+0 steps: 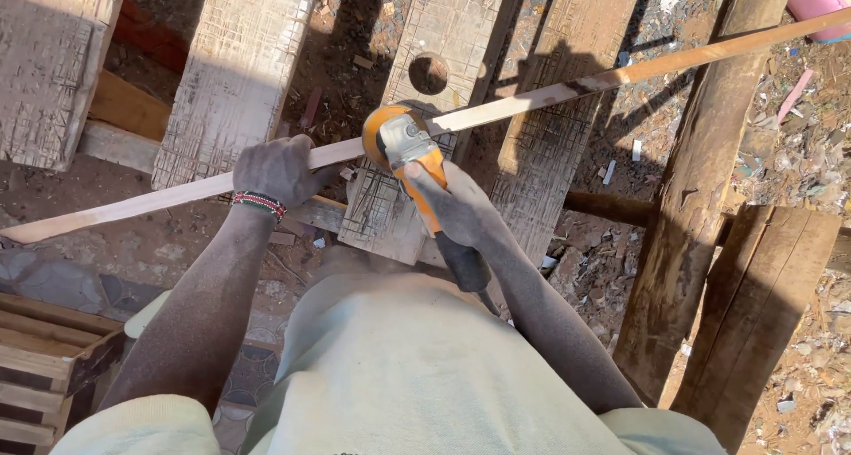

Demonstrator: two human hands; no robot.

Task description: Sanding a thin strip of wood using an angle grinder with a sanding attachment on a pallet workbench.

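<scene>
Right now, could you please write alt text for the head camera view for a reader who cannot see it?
Seen from above, the right hand holds an orange angle grinder against a long thin wooden strip, which the left hand grips and steadies. The strip lies across rough planks over littered dirt ground.
</scene>
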